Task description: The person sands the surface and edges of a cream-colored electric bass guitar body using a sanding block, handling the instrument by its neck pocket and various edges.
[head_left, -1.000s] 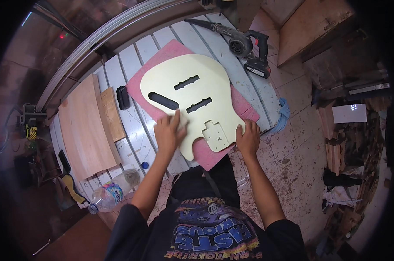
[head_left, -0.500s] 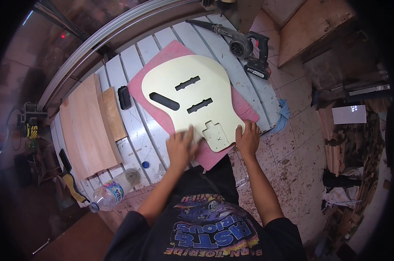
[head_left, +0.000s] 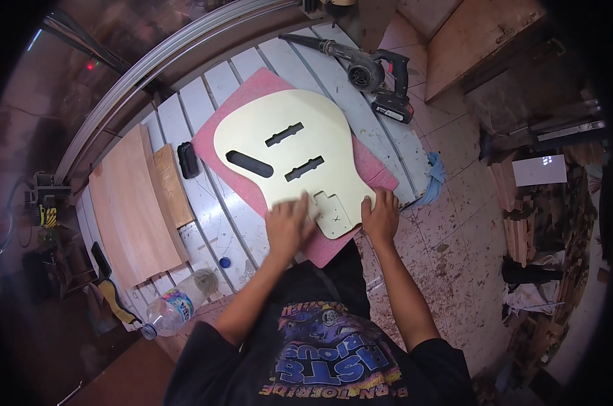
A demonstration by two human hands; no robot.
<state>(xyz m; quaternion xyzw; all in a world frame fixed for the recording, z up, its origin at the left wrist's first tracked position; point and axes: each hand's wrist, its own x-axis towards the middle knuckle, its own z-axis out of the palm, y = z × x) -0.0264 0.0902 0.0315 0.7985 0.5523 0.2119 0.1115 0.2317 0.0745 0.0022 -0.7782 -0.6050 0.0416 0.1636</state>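
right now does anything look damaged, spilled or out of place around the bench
The floor right of the bench stands out: dark specks are scattered over its tiles; I can't tell whether that's debris or staining. The cream guitar body shows no obvious damage, though part is hidden.

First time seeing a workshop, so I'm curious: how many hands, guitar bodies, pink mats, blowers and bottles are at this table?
Hands: 2 (left hand, right hand)
Guitar body: 1
Pink mat: 1
Blower: 1
Bottle: 1
Total: 6
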